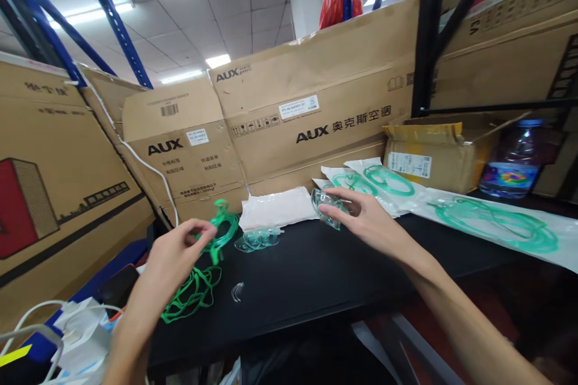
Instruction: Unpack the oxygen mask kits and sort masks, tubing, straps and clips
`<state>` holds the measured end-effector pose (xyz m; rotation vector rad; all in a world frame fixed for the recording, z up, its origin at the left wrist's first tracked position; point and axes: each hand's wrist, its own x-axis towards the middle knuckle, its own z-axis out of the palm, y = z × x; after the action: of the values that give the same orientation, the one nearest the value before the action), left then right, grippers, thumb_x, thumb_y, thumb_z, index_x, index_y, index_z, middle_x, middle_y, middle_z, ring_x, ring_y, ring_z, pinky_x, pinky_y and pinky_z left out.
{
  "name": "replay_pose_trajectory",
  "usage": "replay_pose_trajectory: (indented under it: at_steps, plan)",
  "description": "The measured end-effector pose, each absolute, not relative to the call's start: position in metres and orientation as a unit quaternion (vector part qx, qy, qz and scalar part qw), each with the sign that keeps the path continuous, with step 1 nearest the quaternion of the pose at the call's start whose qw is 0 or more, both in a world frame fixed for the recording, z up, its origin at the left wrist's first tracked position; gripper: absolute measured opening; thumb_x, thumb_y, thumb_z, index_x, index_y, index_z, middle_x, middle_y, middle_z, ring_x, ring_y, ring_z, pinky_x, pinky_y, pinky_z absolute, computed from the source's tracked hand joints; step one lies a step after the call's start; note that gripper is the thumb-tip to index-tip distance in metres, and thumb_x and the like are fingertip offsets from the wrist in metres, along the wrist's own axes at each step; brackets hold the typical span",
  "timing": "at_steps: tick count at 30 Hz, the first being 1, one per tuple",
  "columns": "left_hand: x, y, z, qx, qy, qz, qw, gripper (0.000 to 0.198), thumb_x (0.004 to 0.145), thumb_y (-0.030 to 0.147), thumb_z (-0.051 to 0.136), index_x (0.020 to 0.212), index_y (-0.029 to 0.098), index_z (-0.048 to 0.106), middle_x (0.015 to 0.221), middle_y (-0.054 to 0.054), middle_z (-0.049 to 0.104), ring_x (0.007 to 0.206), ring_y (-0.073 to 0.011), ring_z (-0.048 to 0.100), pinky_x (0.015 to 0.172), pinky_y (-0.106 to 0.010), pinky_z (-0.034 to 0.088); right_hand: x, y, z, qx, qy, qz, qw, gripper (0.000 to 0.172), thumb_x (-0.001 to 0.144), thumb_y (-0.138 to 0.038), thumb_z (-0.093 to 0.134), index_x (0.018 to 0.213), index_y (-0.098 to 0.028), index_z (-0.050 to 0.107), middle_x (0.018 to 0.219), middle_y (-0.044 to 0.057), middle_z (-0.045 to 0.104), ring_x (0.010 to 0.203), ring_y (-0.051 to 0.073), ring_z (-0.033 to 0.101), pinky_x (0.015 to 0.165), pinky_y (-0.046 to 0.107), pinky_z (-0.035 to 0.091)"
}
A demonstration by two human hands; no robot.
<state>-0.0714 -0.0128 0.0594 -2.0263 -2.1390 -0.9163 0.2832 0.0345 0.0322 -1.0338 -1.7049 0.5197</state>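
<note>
My right hand grips a clear, green-tinted oxygen mask between thumb and fingers, above the black table. My left hand is closed in a pinch on a bright green elastic strap, whose ends show above and below the fingertips, slightly blurred. Behind it lies a coil of pale green tubing, partly covered. A tangled pile of green straps rests below my left hand. Several more clear masks lie between my hands, and small clear curved pieces sit nearer the front edge.
White packaging lies at the back against cardboard boxes. Bagged green tubing stretches along the right. An opened carton and a plastic bottle stand behind it. White adapters and cables crowd the lower left.
</note>
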Motion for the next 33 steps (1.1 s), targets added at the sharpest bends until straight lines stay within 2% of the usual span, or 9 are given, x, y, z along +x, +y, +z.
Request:
replay_pose_trajectory:
  at_steps: [3,5,9,12,16,20,23,26,33]
  plan:
    - [-0.121,-0.020,0.037,-0.612,-0.765,-0.199,0.023,0.033,0.084,0.054,0.054,0.086,0.028,0.075,0.083,-0.003,0.078,0.080,-0.0286,0.071,0.067,-0.032,0.045,0.277,0.034,0.029,-0.412,-0.729,0.236,0.493,0.048,0.087,-0.054,0.068,0.123,-0.022,0.071,0.122,0.009,0.072,0.103,0.027,0.067,0.095,0.043,0.051]
    - [-0.134,-0.021,0.020,-0.599,-0.778,-0.186,0.026,0.034,0.080,0.051,0.059,0.093,0.025,0.076,0.098,-0.008,0.079,0.092,-0.0338,0.072,0.071,-0.035,0.047,0.270,0.033,0.025,-0.389,-0.737,0.274,0.480,0.048,0.089,-0.052,0.067,0.126,-0.023,0.068,0.122,0.008,0.071,0.093,0.024,0.070,0.087,0.040,0.054]
    - [-0.102,-0.017,0.010,-0.618,-0.737,-0.274,-0.012,0.051,0.083,0.061,0.057,0.113,0.023,0.074,0.110,-0.008,0.077,0.096,-0.0319,0.070,0.082,-0.038,0.050,0.250,0.030,0.012,-0.354,-0.752,0.325,0.451,0.042,0.090,-0.046,0.068,0.127,-0.025,0.067,0.125,0.008,0.070,0.068,0.016,0.068,0.072,0.034,0.057]
    - [-0.050,-0.014,0.015,-0.663,-0.634,-0.371,-0.146,0.051,0.088,0.066,0.055,0.112,0.025,0.076,0.113,-0.005,0.077,0.101,-0.0284,0.069,0.092,-0.036,0.050,0.237,0.027,0.004,-0.337,-0.778,0.273,0.455,0.038,0.089,-0.040,0.073,0.125,-0.027,0.069,0.125,0.006,0.070,0.093,0.021,0.070,0.088,0.037,0.055]
    - [0.003,-0.007,0.006,-0.700,-0.531,-0.392,-0.271,0.051,0.093,0.064,0.053,0.105,0.021,0.078,0.100,-0.005,0.077,0.094,-0.0249,0.068,0.086,-0.032,0.052,0.230,0.024,-0.002,-0.305,-0.812,0.230,0.442,0.048,0.086,-0.030,0.078,0.132,-0.028,0.066,0.125,0.006,0.070,0.117,0.025,0.064,0.105,0.040,0.048]
    - [0.019,0.005,-0.016,-0.667,-0.495,-0.445,-0.336,0.053,0.093,0.063,0.055,0.097,0.016,0.079,0.088,-0.005,0.075,0.085,-0.0232,0.065,0.079,-0.031,0.052,0.223,0.023,-0.001,-0.277,-0.827,0.229,0.432,0.044,0.088,-0.025,0.076,0.131,-0.029,0.067,0.124,0.005,0.069,0.116,0.023,0.064,0.105,0.035,0.047]
    - [0.019,0.009,-0.026,-0.622,-0.483,-0.490,-0.372,0.047,0.091,0.058,0.060,0.108,0.018,0.078,0.104,-0.007,0.076,0.103,-0.0252,0.065,0.096,-0.034,0.049,0.216,0.022,-0.001,-0.301,-0.802,0.250,0.452,0.033,0.091,-0.036,0.072,0.123,-0.029,0.073,0.119,0.006,0.070,0.112,0.023,0.065,0.104,0.035,0.047]
    - [0.016,0.008,-0.030,-0.606,-0.494,-0.498,-0.377,0.043,0.090,0.055,0.063,0.110,0.020,0.078,0.112,-0.006,0.076,0.116,-0.0268,0.062,0.106,-0.036,0.043,0.210,0.020,-0.010,-0.345,-0.732,0.320,0.493,0.034,0.088,-0.044,0.073,0.117,-0.028,0.076,0.120,0.006,0.070,0.112,0.024,0.065,0.098,0.035,0.050]
    - [0.016,0.004,-0.034,-0.630,-0.463,-0.428,-0.454,0.035,0.093,0.047,0.060,0.106,0.021,0.079,0.109,-0.006,0.074,0.103,-0.0236,0.061,0.092,-0.032,0.047,0.208,0.017,-0.053,-0.358,-0.640,0.453,0.507,0.041,0.084,-0.046,0.074,0.115,-0.019,0.076,0.115,0.009,0.073,0.101,0.024,0.070,0.087,0.032,0.055]
